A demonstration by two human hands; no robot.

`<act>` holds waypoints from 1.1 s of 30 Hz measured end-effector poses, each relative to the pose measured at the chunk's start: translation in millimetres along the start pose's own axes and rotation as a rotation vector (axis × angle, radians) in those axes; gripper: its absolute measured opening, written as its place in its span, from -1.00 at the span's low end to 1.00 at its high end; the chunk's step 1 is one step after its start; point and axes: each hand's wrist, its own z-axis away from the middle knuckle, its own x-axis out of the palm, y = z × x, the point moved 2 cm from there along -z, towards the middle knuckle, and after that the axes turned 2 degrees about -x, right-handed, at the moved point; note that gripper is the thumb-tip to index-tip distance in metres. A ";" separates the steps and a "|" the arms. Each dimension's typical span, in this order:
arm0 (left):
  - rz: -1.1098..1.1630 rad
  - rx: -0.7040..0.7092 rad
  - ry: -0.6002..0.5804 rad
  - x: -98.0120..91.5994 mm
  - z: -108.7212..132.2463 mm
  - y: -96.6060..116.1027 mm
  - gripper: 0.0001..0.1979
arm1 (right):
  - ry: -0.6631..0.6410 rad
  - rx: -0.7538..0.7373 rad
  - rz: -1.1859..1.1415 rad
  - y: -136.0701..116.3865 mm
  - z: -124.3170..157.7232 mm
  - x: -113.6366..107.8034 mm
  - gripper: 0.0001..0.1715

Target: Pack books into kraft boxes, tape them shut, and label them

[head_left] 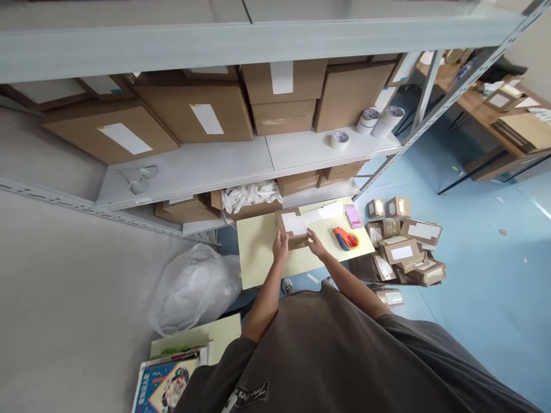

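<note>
A small brown cardboard box (291, 227) with a white label on top sits on a pale yellow tabletop (258, 252). My left hand (280, 246) grips the box's near left corner, fingers curled on it. My right hand (316, 244) presses against its near right side, fingers closed on the edge. A strip of white label sheets (323, 213) lies just beyond the box. An orange and blue tape dispenser (346, 238) rests on the table right of my right hand.
A grey metal shelf (301, 150) behind the table holds large labelled cartons (196, 112) and rolls of tape (339, 139). Several small labelled boxes (404, 246) are piled on the blue floor at right. A clear plastic bag (193, 287) lies at left, books (166, 384) below.
</note>
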 end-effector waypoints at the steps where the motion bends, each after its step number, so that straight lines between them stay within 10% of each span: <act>1: -0.039 -0.052 -0.042 1.8 0.8 -9.8 -0.30 | -0.034 0.038 0.086 11.5 -0.6 8.0 0.10; 12: -0.127 -0.104 -0.013 -8.4 1.5 -54.2 -0.27 | -0.278 -0.014 0.235 34.3 -14.2 21.7 0.05; 18: -0.211 0.108 0.182 -8.7 3.1 -29.3 -0.35 | -0.048 -0.015 0.388 18.9 -20.4 -30.6 0.01; 27: -0.427 0.335 -0.241 109.3 -64.7 85.2 -0.43 | 0.029 -0.072 0.541 -7.2 -92.2 -145.2 -0.01; 33: -0.637 0.133 -0.367 174.2 -150.0 97.1 -0.37 | -0.110 0.042 0.691 27.4 -155.5 -164.3 0.05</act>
